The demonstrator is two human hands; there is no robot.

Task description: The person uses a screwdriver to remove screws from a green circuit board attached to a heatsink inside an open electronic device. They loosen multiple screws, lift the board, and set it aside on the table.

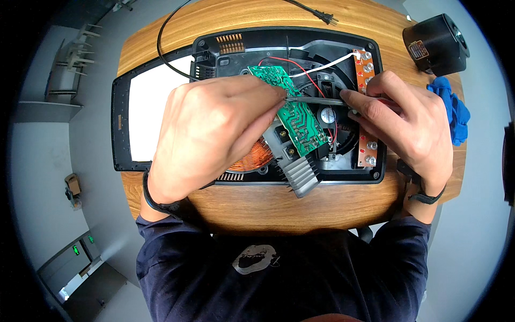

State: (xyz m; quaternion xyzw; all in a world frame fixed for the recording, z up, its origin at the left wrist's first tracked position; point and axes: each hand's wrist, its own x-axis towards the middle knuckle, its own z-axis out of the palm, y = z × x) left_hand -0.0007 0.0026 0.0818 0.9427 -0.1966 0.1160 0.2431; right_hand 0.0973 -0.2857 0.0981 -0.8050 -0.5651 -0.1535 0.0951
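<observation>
A green circuit board [300, 118] lies tilted, solder side up, over the opened black housing [236, 60] of what looks like an induction cooker. My right hand [405, 115] holds slim metal tweezers [317, 100] that reach left across the board. Their tips meet the fingertips of my left hand [209, 126], which is closed in a pinch at the board's surface; what it pinches is hidden. Below the board sticks out a finned grey heat sink [301, 176]. Part of a copper coil [249, 159] shows under my left hand.
In the housing sit a round fan [326, 115], red wires [300, 66], a white cable [327, 66] and a narrow brown button board [367, 145]. A power plug [325, 17] lies behind. A black container [437, 45] and a blue cloth [453, 110] are at the right of the wooden table [263, 206].
</observation>
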